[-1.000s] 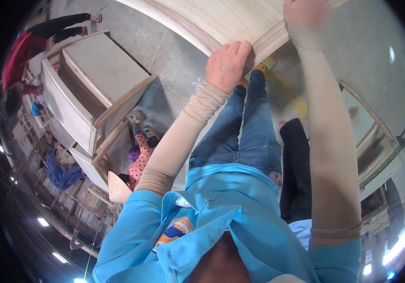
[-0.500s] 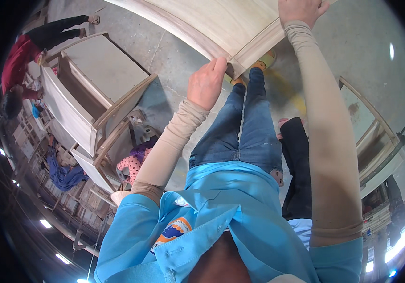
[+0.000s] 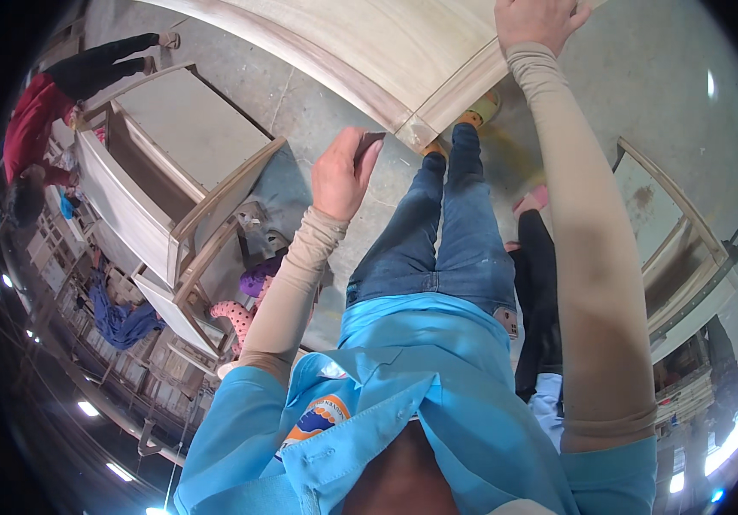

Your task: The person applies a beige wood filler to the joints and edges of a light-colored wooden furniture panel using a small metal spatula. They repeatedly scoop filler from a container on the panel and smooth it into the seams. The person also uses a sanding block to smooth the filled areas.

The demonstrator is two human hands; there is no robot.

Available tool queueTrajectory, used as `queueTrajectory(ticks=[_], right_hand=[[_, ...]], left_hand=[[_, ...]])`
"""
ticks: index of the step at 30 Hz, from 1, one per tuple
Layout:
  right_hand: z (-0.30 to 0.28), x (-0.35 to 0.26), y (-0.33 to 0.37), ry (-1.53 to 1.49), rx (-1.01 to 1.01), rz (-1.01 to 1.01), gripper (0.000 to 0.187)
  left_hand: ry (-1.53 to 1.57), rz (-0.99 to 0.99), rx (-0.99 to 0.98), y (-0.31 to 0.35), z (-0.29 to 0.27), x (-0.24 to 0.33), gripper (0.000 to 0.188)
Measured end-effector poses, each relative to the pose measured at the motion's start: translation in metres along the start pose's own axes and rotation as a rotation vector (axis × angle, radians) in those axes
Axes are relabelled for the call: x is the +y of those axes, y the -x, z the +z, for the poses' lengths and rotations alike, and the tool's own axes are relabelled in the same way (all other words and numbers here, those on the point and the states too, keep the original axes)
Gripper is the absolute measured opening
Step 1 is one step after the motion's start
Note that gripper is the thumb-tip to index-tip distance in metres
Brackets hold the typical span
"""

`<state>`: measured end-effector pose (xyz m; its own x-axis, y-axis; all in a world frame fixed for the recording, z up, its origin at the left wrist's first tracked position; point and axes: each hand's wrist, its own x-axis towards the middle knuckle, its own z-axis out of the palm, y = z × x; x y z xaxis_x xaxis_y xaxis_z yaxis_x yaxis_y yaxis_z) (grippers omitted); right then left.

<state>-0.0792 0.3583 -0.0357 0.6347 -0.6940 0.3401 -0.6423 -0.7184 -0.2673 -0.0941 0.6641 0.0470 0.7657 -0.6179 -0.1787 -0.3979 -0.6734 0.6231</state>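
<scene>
My left hand (image 3: 342,172) is closed on a small dark sheet of what looks like sandpaper (image 3: 370,142), pinched between thumb and fingers. It is held just left of the near corner of a pale wooden furniture piece (image 3: 377,51), apart from it. That corner carries a lighter, whitish patch. My right hand (image 3: 542,21) rests on the right-hand edge of the same piece, its thumb spread to the side. The tips of its fingers run toward the top of the picture and are partly cut off.
At left stands a wooden cabinet frame (image 3: 184,129) with a long open compartment, and a person in red (image 3: 30,129) is beside it. Someone in a dotted pink sleeve (image 3: 233,318) is lower left. A dark-clad leg (image 3: 536,283) is close on my right, before another wooden frame (image 3: 674,249).
My left hand has drawn back to the left from the wooden corner, with the sandpaper now showing in it. The wooden piece appears shifted slightly left; my right hand stays on its edge.
</scene>
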Motion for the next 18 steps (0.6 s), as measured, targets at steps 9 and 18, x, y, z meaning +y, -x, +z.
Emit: queueTrajectory(ticks=[9,18], right_hand=[[0.006,0.0,0.002,0.024,-0.011,-0.003,0.059],[0.008,0.004,0.002,0.037,0.024,-0.017,0.058]], left_hand=[[-0.024,0.309,-0.021,-0.042,-0.007,-0.002,0.015],[-0.304,0.875,-0.264,-0.086,-0.005,0.005,0.022]])
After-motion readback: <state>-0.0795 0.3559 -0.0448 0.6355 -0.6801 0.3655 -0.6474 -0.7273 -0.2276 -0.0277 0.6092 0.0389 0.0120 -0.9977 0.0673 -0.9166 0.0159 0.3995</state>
